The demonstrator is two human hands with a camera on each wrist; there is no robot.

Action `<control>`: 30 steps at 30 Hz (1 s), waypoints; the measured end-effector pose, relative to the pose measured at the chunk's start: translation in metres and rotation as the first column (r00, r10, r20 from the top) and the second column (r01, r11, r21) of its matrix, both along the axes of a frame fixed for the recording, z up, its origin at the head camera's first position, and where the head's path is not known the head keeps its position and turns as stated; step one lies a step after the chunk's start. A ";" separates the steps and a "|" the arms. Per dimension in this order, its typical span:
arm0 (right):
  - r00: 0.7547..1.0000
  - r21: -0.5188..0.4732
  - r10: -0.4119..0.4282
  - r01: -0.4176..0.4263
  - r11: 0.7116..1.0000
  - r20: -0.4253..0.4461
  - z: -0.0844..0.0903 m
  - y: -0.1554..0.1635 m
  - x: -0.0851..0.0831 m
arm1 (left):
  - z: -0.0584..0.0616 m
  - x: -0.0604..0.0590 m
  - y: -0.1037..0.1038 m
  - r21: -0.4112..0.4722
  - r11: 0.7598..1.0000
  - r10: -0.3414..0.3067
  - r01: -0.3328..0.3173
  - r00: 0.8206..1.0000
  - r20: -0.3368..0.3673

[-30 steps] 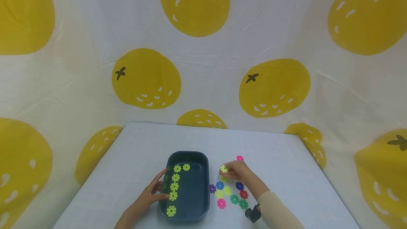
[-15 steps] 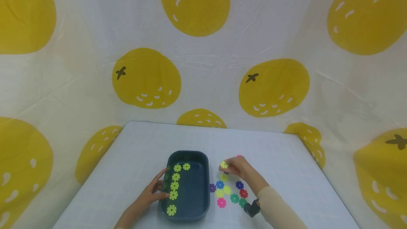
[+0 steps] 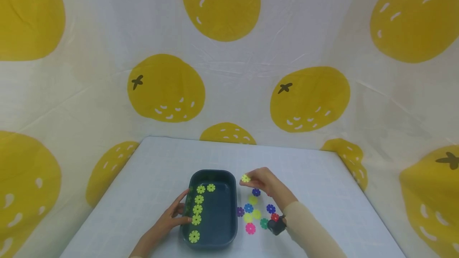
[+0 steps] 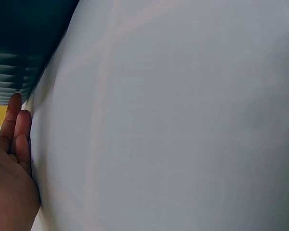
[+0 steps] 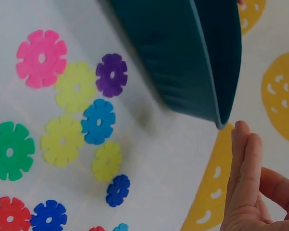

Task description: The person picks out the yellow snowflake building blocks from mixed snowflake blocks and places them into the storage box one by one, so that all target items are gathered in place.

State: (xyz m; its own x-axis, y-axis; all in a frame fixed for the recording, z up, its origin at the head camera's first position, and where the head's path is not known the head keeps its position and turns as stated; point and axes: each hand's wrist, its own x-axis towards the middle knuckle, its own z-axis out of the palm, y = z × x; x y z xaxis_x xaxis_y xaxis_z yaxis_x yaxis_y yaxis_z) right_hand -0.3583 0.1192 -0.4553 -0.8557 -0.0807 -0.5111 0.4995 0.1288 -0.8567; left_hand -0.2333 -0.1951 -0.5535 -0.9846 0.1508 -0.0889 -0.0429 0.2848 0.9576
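Note:
In the head view my right hand (image 3: 262, 179) pinches a yellow-green notched flower disc (image 3: 245, 178) above the table, just right of the dark teal tray (image 3: 234, 226). The right wrist view shows fingers (image 5: 245, 168) close to the tray's corner, with the held disc hidden. My left hand (image 3: 171, 217) holds the tray's left side, thumb and index finger at the rim. The left wrist view shows fingers (image 4: 12, 120) against its outer wall. Inside the tray, several yellow-green discs (image 3: 197, 209) form a column along the left, with one more (image 3: 210, 187) at the top.
Right of the tray lie several loose discs: pink (image 3: 250, 228), purple (image 3: 240, 212), light blue (image 3: 248, 208), dark blue (image 3: 256, 192), yellow (image 3: 256, 214), green (image 5: 10, 151) and red (image 5: 9, 214). A fruit-printed curtain (image 3: 236, 90) surrounds the white table (image 3: 297, 162).
My right hand has risen with the pinched yellow-green disc and shifted left towards the tray, uncovering a dark blue disc. My left hand and the tray have stayed in place.

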 end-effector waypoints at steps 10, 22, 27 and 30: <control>0.993 -0.226 0.115 -0.116 0.967 -0.019 0.022 -0.040 0.003 | 0.000 0.002 -0.002 -0.008 1.000 0.021 -0.020 1.000 0.022; 0.992 -0.318 0.123 -0.117 0.941 0.000 0.012 -0.076 -0.006 | -0.002 -0.001 -0.004 0.047 0.999 0.000 -0.001 1.000 0.017; 0.993 -0.313 0.103 -0.080 0.946 0.058 0.000 -0.090 -0.007 | -0.003 -0.001 -0.004 0.034 0.999 -0.003 0.003 1.000 0.004; 0.993 -0.290 0.090 -0.065 0.955 0.074 -0.007 -0.095 -0.004 | -0.004 -0.001 -0.003 0.034 0.999 -0.008 0.008 1.000 0.004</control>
